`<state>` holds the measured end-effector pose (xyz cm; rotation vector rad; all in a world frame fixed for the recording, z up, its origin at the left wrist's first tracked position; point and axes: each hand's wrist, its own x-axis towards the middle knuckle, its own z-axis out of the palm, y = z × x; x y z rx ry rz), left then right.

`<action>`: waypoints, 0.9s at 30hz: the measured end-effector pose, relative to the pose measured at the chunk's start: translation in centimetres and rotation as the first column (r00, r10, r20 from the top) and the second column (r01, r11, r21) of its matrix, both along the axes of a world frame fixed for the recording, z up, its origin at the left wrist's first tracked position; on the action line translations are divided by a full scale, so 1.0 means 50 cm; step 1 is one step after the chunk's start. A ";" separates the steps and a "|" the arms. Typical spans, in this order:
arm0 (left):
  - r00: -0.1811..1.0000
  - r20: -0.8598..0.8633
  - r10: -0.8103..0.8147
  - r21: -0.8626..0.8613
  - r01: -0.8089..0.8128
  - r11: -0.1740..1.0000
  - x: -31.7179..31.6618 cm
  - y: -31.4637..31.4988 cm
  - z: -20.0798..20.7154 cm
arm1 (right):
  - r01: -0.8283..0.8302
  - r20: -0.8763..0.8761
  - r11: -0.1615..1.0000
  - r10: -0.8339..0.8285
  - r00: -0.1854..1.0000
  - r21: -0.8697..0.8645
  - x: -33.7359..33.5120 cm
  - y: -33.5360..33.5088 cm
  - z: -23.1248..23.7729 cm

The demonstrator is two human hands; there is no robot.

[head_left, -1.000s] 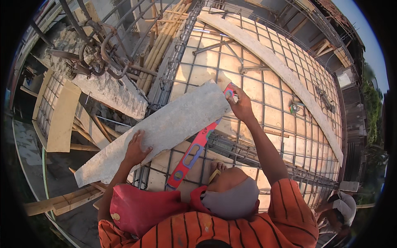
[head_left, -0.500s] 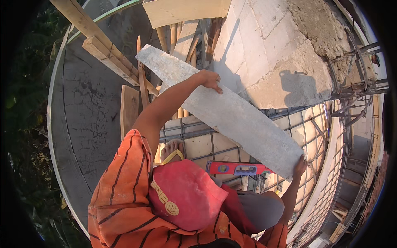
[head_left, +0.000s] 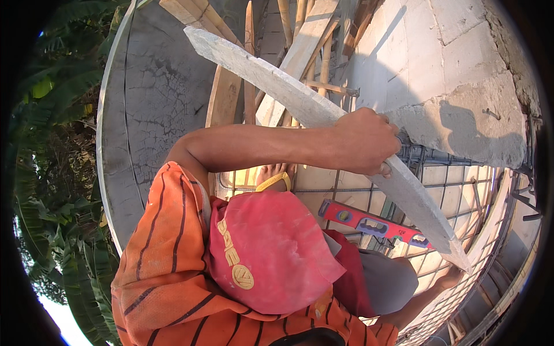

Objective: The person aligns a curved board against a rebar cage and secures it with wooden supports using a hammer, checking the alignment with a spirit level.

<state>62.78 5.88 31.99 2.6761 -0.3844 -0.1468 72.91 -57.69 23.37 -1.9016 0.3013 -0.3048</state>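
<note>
A long grey plank [head_left: 277, 83], its surface looking coated with cement, slants from the upper left down to the lower right, turned partly onto its edge. My left hand [head_left: 369, 141] is closed over its upper edge near the middle, knuckles up. Down at the lower right end, my right hand [head_left: 451, 278] grips the plank from below, its fingers partly hidden. Under the plank, a red spirit level [head_left: 375, 225] with purple ends lies across the steel rebar grid [head_left: 311, 193].
My bent knees in red and grey shorts [head_left: 271, 254] and a yellow-strapped sandal [head_left: 274, 181] are below. A cracked grey concrete surface [head_left: 161, 109] curves along the left. Bamboo poles [head_left: 285, 23] and boards stand ahead, beside a pale block wall [head_left: 427, 63]. Rebar ends [head_left: 525, 202] jut out at right.
The plank has tipped from showing its broad face to nearly edge-on. My left hand has rolled over with it and moved right and nearer; my right hand has lowered. The view has shifted.
</note>
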 end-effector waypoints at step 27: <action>0.693 -0.538 0.480 0.206 -0.444 0.872 -0.167 0.244 -0.055 | -0.380 -0.403 0.873 0.243 0.882 -0.306 0.051 0.296 -0.052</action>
